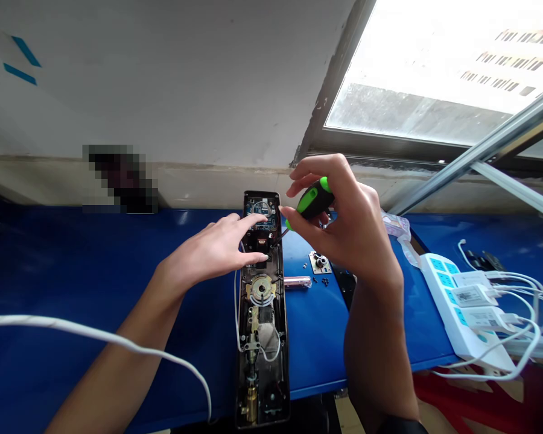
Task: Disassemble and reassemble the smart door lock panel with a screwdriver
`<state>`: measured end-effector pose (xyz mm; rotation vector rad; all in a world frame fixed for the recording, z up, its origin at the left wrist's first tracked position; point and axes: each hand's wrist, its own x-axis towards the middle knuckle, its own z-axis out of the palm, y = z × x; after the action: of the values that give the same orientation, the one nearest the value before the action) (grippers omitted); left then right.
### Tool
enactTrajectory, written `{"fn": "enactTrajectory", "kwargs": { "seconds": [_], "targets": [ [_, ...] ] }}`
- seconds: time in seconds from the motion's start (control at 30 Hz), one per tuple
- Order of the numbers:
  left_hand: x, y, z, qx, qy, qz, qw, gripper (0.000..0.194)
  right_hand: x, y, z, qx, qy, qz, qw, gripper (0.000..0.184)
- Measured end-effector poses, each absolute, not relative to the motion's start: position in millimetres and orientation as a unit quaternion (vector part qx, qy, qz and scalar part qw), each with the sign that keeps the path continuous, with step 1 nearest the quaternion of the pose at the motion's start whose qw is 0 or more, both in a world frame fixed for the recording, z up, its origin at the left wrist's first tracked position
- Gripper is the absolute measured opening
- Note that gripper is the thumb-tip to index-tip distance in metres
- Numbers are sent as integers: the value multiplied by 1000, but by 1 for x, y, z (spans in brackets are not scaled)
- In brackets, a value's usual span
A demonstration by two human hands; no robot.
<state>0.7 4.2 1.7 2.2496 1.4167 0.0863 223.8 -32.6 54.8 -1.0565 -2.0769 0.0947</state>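
Note:
A long black housing (277, 313), which looks like an opened door lock, lies lengthwise on the blue table. Inside it are a blue circuit board (268, 224), a round metal part (261, 289) and a brass-coloured piece (252, 402). My left hand (212, 250) rests over its upper part, index finger on the circuit board and thumb lower down, the two spread apart. In my right hand (353, 223) is a screwdriver (314, 199) with a green and black handle. It is tilted, its shaft running down-left to the housing's right side; the exact tip contact is hard to make out.
Right of the housing lie a small square part with a knob (320, 263), several dark screws (324, 281) and a shiny tube-like object (297, 282). A white power strip (443, 295) with plugs and cables stands further right. A white cable (131, 343) crosses my left forearm.

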Motion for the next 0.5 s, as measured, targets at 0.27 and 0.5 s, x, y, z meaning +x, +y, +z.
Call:
{"fn": "enactTrajectory", "kwargs": {
  "seconds": [0.27,0.5],
  "targets": [
    [2,2,4,820,521,19,237,81,225,-34,56,-417,-824,50,381,50],
    [3,1,4,825,516,24,229,80,226,-34,57,-404,-829,61,383,54]
  ]
}}
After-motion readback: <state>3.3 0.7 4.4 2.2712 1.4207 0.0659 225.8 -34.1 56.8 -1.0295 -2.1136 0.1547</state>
